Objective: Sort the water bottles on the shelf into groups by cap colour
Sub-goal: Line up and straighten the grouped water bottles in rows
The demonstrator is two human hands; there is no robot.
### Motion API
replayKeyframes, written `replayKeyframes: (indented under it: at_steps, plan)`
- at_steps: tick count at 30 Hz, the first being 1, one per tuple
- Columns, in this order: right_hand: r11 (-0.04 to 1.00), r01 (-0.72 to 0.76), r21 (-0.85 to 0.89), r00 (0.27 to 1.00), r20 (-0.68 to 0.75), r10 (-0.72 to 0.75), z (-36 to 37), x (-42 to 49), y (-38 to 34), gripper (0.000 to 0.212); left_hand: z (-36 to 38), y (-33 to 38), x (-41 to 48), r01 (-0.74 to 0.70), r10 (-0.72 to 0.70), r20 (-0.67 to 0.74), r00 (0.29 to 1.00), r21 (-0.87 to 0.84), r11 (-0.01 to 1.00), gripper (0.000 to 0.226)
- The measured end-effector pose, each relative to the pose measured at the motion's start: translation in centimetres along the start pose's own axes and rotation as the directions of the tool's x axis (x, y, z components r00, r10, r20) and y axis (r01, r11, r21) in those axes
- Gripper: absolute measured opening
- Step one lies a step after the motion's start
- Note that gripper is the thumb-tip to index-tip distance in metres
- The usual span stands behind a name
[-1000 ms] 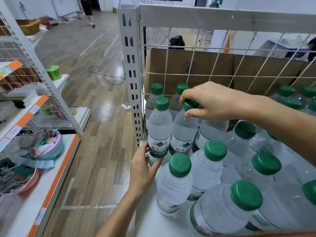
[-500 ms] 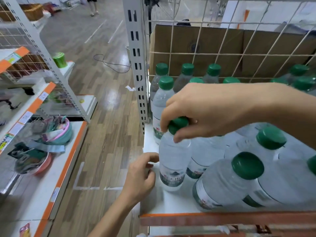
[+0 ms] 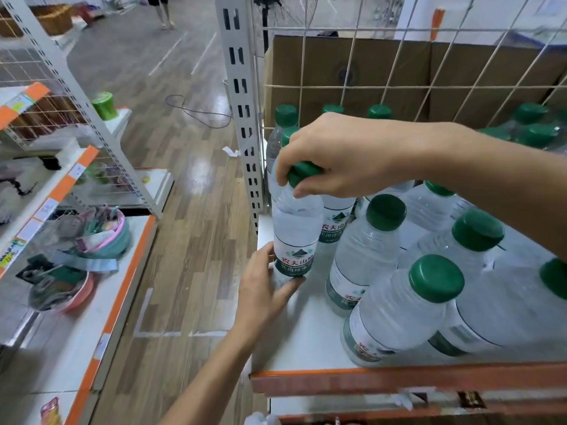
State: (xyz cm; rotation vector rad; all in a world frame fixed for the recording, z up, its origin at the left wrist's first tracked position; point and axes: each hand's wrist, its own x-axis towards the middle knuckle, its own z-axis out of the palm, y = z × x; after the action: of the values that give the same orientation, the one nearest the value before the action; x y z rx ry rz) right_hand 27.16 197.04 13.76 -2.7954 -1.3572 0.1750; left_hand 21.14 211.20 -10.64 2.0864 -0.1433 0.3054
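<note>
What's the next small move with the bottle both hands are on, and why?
Probably settle the bottle upright and let go. The right hand pinches its green cap, and the left hand cups its base over the bare left front of the shelf, beside other green-capped bottles.

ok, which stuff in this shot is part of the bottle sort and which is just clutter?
Job: held bottle, right hand on its green cap, left hand at its base, other green-capped bottles, shelf.
Clutter: cardboard boxes, green tub, teal bowl, floor cable.
</note>
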Motion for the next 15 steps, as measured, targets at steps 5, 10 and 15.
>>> replayKeyframes:
  at_steps: [5,10,15]
  plan:
    - [0.998,-0.063,0.011,0.997,-0.038,0.063,-0.2,-0.6,-0.1,0.036,0.5,-0.1,0.0,0.015,-0.015,-0.024,1.000,-0.019,1.000,0.059]
    - [0.993,-0.113,0.026,0.993,0.045,0.112,-2.5,-4.0,-0.1,0.048,0.5,0.2,-1.4,0.030,-0.025,-0.171,0.985,0.025,0.999,0.067]
    - [0.983,-0.172,-0.062,0.922,0.342,0.183,-2.4,-6.9,-0.3,0.051,0.8,0.8,-2.1,0.053,-0.038,-0.187,0.982,0.076,0.996,0.075]
